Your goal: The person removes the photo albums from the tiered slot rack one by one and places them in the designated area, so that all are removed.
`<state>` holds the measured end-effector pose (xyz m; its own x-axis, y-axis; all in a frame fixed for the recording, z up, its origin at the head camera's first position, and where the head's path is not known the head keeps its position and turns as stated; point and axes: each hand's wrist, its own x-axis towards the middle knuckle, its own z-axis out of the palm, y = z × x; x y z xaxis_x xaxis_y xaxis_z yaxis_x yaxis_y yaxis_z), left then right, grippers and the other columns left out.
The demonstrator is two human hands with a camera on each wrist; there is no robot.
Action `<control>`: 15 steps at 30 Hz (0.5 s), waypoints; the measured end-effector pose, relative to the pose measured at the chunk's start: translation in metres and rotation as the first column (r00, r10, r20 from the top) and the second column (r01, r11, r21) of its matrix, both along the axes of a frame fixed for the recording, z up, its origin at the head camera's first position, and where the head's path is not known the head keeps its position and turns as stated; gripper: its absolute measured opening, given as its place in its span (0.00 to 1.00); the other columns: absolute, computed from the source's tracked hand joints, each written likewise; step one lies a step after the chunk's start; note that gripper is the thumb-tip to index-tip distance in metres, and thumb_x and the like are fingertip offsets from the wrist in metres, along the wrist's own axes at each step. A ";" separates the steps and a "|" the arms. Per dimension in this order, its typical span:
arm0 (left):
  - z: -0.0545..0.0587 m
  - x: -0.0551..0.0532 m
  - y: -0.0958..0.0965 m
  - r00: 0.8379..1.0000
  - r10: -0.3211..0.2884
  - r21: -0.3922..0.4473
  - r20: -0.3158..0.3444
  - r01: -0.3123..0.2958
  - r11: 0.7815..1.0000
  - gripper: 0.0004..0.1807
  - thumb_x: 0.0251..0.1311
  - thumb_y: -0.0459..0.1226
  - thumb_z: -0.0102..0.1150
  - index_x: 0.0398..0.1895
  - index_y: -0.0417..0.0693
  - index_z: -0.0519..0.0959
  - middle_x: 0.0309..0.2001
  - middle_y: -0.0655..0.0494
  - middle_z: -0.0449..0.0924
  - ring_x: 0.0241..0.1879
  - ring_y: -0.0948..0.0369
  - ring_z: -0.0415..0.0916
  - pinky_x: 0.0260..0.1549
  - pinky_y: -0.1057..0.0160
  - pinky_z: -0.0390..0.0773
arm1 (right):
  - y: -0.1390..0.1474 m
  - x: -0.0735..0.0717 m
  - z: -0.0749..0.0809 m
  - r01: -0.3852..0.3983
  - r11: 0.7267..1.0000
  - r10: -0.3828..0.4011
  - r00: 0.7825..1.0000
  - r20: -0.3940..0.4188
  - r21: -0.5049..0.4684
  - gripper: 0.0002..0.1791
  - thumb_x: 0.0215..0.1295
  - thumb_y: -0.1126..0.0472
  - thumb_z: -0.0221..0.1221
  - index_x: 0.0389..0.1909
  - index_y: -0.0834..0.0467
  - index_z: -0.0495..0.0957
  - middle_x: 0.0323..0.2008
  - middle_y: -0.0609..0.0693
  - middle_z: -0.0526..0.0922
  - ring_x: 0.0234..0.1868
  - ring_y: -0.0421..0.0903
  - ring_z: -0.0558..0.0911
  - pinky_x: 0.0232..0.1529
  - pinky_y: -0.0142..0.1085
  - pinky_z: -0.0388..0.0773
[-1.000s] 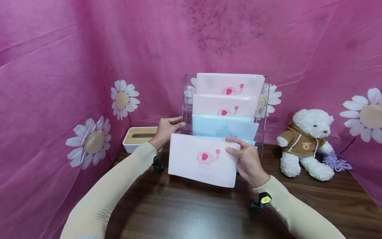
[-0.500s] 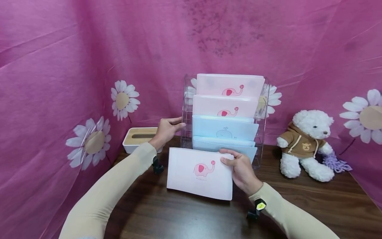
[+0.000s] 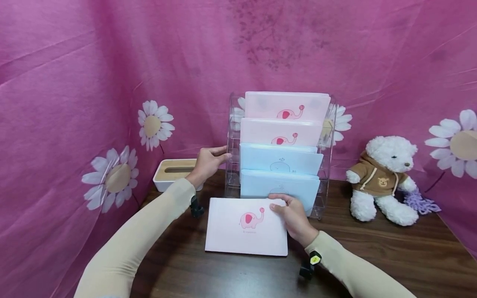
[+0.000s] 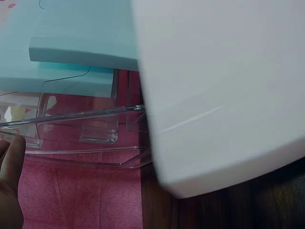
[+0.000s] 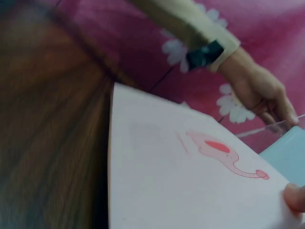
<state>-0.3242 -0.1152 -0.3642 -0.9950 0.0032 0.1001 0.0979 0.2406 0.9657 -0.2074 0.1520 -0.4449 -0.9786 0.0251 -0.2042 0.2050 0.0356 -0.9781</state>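
My right hand [image 3: 294, 217] pinches the upper right corner of a pale pink notebook [image 3: 231, 223] with a red-eared elephant on its cover, thumb on the front. The notebook tilts back low over the table, in front of a clear acrylic rack [image 3: 234, 165]. My left hand [image 3: 208, 163] grips the left side panel of that rack between thumb and fingers. Blue whale notebooks [image 3: 279, 182] fill the two lower tiers, and pink elephant notebooks [image 3: 281, 130] the two upper ones. In the left wrist view the held notebook [image 4: 224, 95] looms large beside the rack's clear edges.
A white tissue box [image 3: 164, 182] with a wooden lid stands left of the rack, behind my left wrist. To the right sits a white teddy bear [image 3: 387, 178] in a brown hoodie, purple yarn [image 3: 421, 200] beside it. Pink daisy-print cloth surrounds the dark wooden table [image 3: 223, 277].
My right hand has drawn the pink notebook down and slightly left, away from the rack, uncovering the lowest blue notebooks. The left hand has stayed on the rack's side.
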 end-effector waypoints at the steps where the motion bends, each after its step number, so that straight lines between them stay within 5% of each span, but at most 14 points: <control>1: 0.000 0.000 0.000 1.000 0.000 -0.003 0.002 0.000 1.000 0.23 0.60 0.39 0.72 0.60 0.49 0.82 0.58 0.49 0.84 0.53 0.57 0.86 0.54 0.64 0.83 | 0.000 0.000 -0.002 -0.006 1.000 0.006 1.000 -0.006 0.029 0.19 0.68 0.70 0.60 0.59 0.63 0.80 0.45 0.60 0.88 0.37 0.46 0.88 0.37 0.39 0.87; 5: 0.002 0.001 -0.001 1.000 -0.001 -0.005 0.006 0.002 1.000 0.24 0.60 0.40 0.72 0.60 0.50 0.82 0.58 0.49 0.84 0.54 0.58 0.85 0.55 0.64 0.83 | -0.001 0.002 -0.007 -0.026 0.997 0.026 1.000 0.009 0.077 0.19 0.69 0.70 0.58 0.59 0.61 0.79 0.48 0.62 0.86 0.37 0.45 0.87 0.37 0.38 0.86; 15: 0.002 0.002 -0.001 1.000 -0.003 -0.027 -0.012 0.002 1.000 0.23 0.60 0.39 0.72 0.59 0.49 0.83 0.57 0.50 0.84 0.56 0.57 0.84 0.58 0.61 0.81 | -0.006 0.012 -0.022 -0.050 0.999 0.050 0.994 0.096 -0.009 0.20 0.73 0.70 0.52 0.63 0.61 0.76 0.59 0.63 0.79 0.47 0.46 0.85 0.47 0.38 0.86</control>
